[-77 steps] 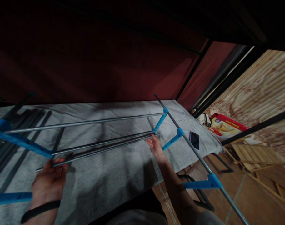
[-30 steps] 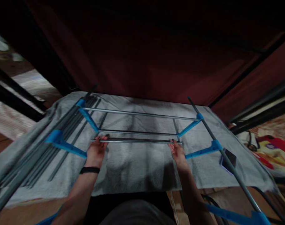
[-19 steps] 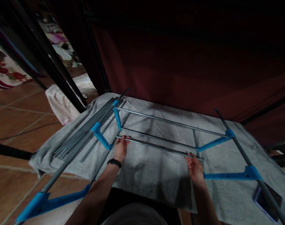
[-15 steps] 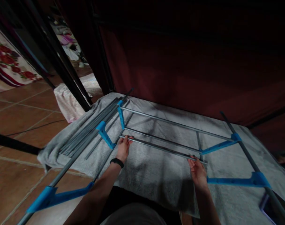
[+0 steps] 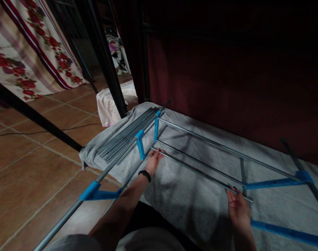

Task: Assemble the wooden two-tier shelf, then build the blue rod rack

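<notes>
A thin grey metal tube (image 5: 192, 168) spans between my two hands, inside a frame of grey tubes and blue plastic brackets. My left hand (image 5: 153, 162) grips it near its left end, close to a blue bracket (image 5: 140, 144). Near the right end my right hand (image 5: 237, 205) has its fingers wrapped round the tube, whose tip pokes out past them. Beyond it, two more tubes run across the frame, the upper one (image 5: 216, 144) reaching a blue bracket (image 5: 276, 182) at the right. Another blue bracket (image 5: 96, 191) sits on the long left rail.
A bundle of loose grey tubes (image 5: 127, 134) lies on the grey blanket (image 5: 174, 195) at the left. Behind stands a dark red cloth panel (image 5: 227, 90). Black posts (image 5: 106, 59) and a floral curtain (image 5: 30, 52) are on the left, above a tiled floor (image 5: 30, 164).
The view has turned left, so the frame and both hands appear further right. Both hands still hold the tube. A phone at the lower right has gone out of sight.
</notes>
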The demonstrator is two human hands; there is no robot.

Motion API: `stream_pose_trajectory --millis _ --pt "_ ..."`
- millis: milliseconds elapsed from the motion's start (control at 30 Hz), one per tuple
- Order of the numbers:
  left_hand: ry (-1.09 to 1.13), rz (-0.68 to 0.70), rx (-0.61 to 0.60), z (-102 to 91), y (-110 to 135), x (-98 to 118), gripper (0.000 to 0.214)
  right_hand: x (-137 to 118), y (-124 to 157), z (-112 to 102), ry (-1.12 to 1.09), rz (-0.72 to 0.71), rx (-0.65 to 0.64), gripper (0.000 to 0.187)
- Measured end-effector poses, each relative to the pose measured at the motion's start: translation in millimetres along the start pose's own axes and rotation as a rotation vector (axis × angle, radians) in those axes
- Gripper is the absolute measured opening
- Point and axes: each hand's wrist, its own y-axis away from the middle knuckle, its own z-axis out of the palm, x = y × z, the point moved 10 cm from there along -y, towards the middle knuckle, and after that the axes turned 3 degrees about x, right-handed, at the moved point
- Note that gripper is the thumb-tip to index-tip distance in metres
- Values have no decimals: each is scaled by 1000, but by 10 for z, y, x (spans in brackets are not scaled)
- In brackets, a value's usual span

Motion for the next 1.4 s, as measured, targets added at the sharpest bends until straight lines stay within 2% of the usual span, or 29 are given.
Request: stream_pose_trajectory --millis 267,500,900,1167,1400 --pt "-27 -12 11 -19 -7 -17 11 -48 78 72 -27 8 32 16" --pt "-38 -22 19 -54 -18 -10 8 0 62 31 -13 17 46 16" --pt "-28 -32 23 -64 -25 -6 13 -36 110 89 -63 -13 82 14" --pt "-27 -55 6 -41 -41 13 9 -31 112 130 -96 -21 74 21" --pt "-11 -43 0 -43 -40 7 9 -35 95 106 -36 -57 65 11"
